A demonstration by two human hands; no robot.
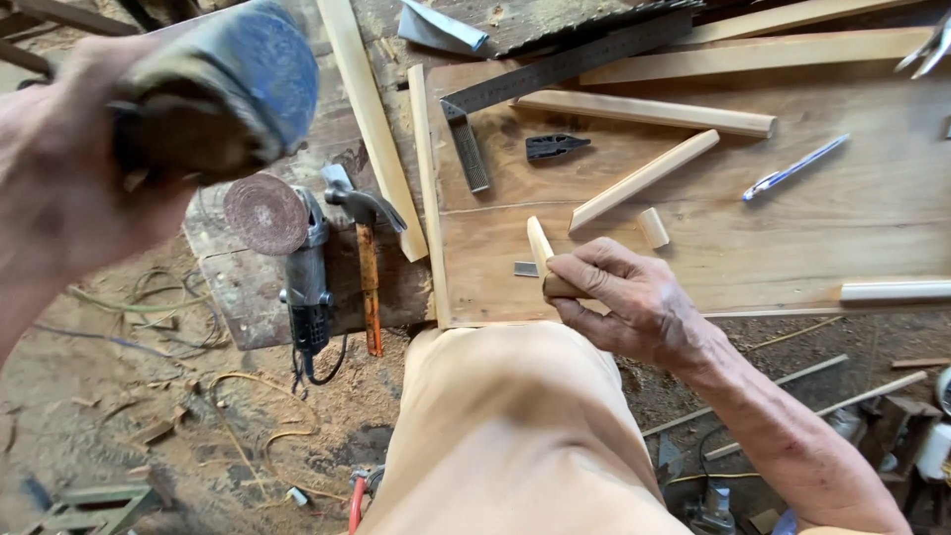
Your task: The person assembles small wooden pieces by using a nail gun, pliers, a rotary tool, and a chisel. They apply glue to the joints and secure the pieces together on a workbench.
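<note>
Wooden stick (540, 248) in right hand (634, 302); three nearby.

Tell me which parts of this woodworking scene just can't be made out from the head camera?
- Left hand: blurred and close to the lens; the dusty tool it grips is too smeared to identify.
- Small wooden piece: its lower end is hidden inside the right hand.
- Pale strip and metal tool: cut off by the right edge.
- Steel square: its markings are too small to read.

L hand (69, 168) raised close, fist clenched; R hand (624, 297) low, fingers curled shut.
</note>
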